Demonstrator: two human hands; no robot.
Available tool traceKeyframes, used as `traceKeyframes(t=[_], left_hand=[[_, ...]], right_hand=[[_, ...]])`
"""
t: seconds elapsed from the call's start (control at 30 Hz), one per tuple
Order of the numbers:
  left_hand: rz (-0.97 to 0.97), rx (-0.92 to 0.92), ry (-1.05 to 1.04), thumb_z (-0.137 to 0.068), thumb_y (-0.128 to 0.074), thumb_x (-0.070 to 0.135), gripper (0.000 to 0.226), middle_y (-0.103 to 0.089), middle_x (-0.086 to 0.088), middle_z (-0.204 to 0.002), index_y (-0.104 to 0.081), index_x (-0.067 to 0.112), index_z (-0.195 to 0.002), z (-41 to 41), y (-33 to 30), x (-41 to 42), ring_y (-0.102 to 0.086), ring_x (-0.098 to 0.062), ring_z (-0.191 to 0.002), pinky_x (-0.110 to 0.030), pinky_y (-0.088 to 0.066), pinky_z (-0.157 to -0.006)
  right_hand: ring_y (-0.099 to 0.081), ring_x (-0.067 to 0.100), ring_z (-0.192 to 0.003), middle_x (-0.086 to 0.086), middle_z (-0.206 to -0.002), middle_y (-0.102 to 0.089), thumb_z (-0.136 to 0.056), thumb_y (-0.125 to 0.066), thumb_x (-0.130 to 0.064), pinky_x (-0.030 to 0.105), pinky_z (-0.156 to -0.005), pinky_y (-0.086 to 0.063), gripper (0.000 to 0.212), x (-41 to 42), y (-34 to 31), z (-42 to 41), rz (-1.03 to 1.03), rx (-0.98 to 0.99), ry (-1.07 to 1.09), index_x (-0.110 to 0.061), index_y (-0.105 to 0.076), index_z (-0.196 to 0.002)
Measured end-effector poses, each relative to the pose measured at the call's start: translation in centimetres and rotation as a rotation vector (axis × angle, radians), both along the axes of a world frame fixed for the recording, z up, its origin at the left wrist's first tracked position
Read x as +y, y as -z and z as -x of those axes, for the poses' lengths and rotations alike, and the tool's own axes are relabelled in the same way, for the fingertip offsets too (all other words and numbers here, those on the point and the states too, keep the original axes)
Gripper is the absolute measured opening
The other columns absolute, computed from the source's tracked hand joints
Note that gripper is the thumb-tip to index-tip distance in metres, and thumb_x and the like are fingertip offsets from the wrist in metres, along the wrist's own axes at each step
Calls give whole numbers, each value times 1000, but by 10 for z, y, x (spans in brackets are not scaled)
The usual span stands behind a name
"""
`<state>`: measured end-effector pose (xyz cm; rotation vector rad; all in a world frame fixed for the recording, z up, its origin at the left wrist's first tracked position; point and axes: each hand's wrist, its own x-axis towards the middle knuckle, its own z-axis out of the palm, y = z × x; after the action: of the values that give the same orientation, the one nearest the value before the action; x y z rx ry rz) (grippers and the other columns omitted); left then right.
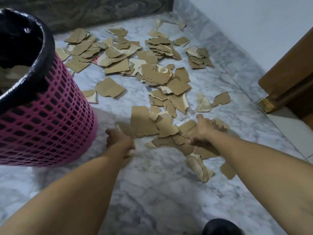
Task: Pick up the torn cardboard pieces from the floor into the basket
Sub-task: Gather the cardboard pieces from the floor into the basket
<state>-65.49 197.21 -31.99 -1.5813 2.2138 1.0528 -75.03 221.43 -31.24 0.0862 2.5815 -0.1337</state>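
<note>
Brown torn cardboard pieces [149, 74] — ragged, scattered flat.

Left hand [118, 139]: closed on the near-left edge of a cardboard cluster [162, 131].
Right hand [205, 128]: gripping its right side.
Basket [50, 119]: pink, black-lined (scraps inside), left.
Floor [152, 192]: marble, pieces scattered toward the far edge.
</note>
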Motion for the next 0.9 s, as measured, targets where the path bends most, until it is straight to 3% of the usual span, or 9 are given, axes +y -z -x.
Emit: traceKeyframes(t=[0.07, 0.13, 0.23, 0.33, 0.4, 0.47, 0.57, 0.7, 0.9], left_hand=[[-18, 46, -6, -83, -69, 11, 61, -54, -24, -127, -36, -5, -133, 2, -4, -12, -56, -38, -113, -41, -53, -86], [-10, 55, 38, -91, -60, 17, 31, -57, -17, -108, -52, -5, -111, 3, -13, -23, -61, -34, -98, -34, -51, -74], [-54, 38, 145, -87, -63, 17, 31, -64, -17, -105, -59, -3, -110, 8, -25, -37, -64, -31, -90, -30, -48, -65], [-238, 35, 236, -80, -65, 9, 28, -64, -11, -102, -61, 2, -107, 16, -36, -39, -62, -23, -84, -31, -53, -71], [-339, 72, 281, -81, -64, 6, 24, -64, -9, -99, -63, 6, -105, 24, -41, -33, -60, -20, -81, -32, -54, -72], [-349, 102, 325, -69, -71, 20, 40, -66, -9, -109, -65, 10, -108, 37, -36, -26, -63, -24, -93, -37, -55, -84], [-227, 40, 326, -65, -66, 41, 68, -48, -15, -135, -54, 14, -126, 56, -11, -17, -50, -31, -119, -44, -45, -103], [8, -47, 210, -79, -73, 33, 76, -24, -17, -144, -30, 12, -138, 61, -12, 6, -32, -33, -131, -36, -35, -104], [-36, 14, 129, -69, -84, 9, 87, -33, -20, -142, -28, 5, -136, 69, 4, 15, -41, -35, -129, -36, -42, -99]], right_hand=[[-51, 33, -120, 10, -129, -57, -63, -88, -36, 44, -99, -40, 74, 3, -1, 2, 27, 0, 7, -17, -53, -125], [-58, 32, -113, 12, -123, -62, -70, -85, -31, 38, -93, -46, 55, 3, -7, 1, 85, -19, -10, -12, -63, -117], [-59, 33, -109, 15, -120, -64, -82, -76, -35, 36, -91, -49, 43, -2, -14, 6, 206, -60, -36, -8, -65, -114], [-47, 36, -126, 13, -125, -52, -89, -64, -47, 34, -93, -40, 31, -15, -16, 6, 217, -119, -181, -20, -62, -104], [-31, 37, -140, 14, -145, -37, -87, -63, -53, 41, -107, -32, 32, -22, -8, 2, 190, -141, -275, -25, -57, -102], [-21, 35, -145, 5, -157, -20, -80, -70, -53, 52, -114, -24, 53, -28, 3, -7, 208, -144, -326, -28, -50, -122], [-28, 30, -139, 2, -150, -28, -73, -80, -43, 50, -109, -30, 91, -39, 14, -19, 171, -22, -305, -31, -28, -146], [-37, 28, -131, 5, -139, -42, -75, -72, -16, 45, -103, -33, 81, -52, 24, -22, 133, 62, -261, -25, -31, -144], [-47, 34, -124, 9, -133, -46, -75, -72, -17, 44, -102, -41, 70, -54, 25, -15, 159, 18, -151, -16, -37, -135]])
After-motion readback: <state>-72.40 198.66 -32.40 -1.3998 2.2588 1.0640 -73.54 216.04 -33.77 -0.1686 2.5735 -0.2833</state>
